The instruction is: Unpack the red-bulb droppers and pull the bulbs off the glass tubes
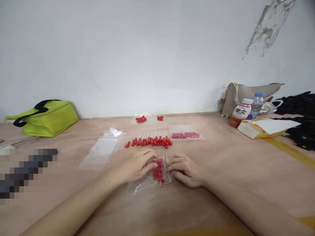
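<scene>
- Left hand (142,165) holds a zip bag (167,177) of red-bulbed pipettes (157,171) on the bench (221,157); right hand (185,168) pinches its zip strip (166,163).
- Seemingly sealing; next press calls for even pressure.

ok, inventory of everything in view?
nearest bag: 1, clear with red bulbs, between hands
droppers: many, red-tipped, beyond hands
packed bags: 2, clear, centre-right
flat bags: several, clear, centre-left
back bags: count unclear, clear, by wall
lunch bag: 1, lime, left
handbag: 1, beige, right
bottles: 2, brown and clear, right
packet: 1, white-yellow, right
pile: 1, black, right
blurred object: 1, dark, left
tape: strips, yellow, table
table: 1, brown, below
wall: 1, pale, behind
left hand, right hand: 1 each, at nearest bag
</scene>
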The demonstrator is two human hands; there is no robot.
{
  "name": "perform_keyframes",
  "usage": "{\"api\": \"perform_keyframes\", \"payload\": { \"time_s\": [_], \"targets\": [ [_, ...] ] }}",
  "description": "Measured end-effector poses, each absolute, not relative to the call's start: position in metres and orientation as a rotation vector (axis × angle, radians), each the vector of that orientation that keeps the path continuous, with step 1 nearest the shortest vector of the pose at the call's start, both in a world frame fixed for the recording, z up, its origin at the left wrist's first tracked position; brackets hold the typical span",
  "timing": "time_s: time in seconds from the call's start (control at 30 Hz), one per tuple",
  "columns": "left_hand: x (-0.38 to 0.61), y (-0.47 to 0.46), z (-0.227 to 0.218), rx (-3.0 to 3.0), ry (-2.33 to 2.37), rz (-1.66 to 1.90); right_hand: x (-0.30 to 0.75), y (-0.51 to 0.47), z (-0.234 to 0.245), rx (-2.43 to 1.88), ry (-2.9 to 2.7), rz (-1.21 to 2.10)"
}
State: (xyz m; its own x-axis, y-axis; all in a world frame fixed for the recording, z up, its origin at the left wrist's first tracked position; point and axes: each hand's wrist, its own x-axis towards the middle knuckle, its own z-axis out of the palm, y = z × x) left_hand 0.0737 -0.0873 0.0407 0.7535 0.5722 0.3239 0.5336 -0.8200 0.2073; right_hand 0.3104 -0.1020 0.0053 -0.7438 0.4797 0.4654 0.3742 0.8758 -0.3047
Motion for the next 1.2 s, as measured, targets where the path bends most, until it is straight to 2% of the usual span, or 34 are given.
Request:
{"api": "perform_keyframes", "payload": {
  "time_s": [0.23,0.5,0.9,1.03,1.2],
  "targets": [
    [0.046,-0.118,0.017,2.784,0.996,0.46,0.298,-0.099,0.002,-0.839,-2.184,0.639],
    [0.046,-0.109,0.008,2.602,1.012,0.527,0.296,-0.098,-0.005,-0.938,-2.009,1.147],
    [0.054,-0.107,0.006,2.455,1.071,0.717,0.29,-0.109,0.001,-0.929,-2.25,0.433],
    [0.054,-0.107,0.007,2.447,1.061,0.726,0.282,-0.118,0.006,-1.05,-2.282,0.35],
    [0.055,-0.107,0.007,2.436,1.042,0.715,0.278,-0.123,0.012,-1.241,-2.228,0.417]
  ]
}}
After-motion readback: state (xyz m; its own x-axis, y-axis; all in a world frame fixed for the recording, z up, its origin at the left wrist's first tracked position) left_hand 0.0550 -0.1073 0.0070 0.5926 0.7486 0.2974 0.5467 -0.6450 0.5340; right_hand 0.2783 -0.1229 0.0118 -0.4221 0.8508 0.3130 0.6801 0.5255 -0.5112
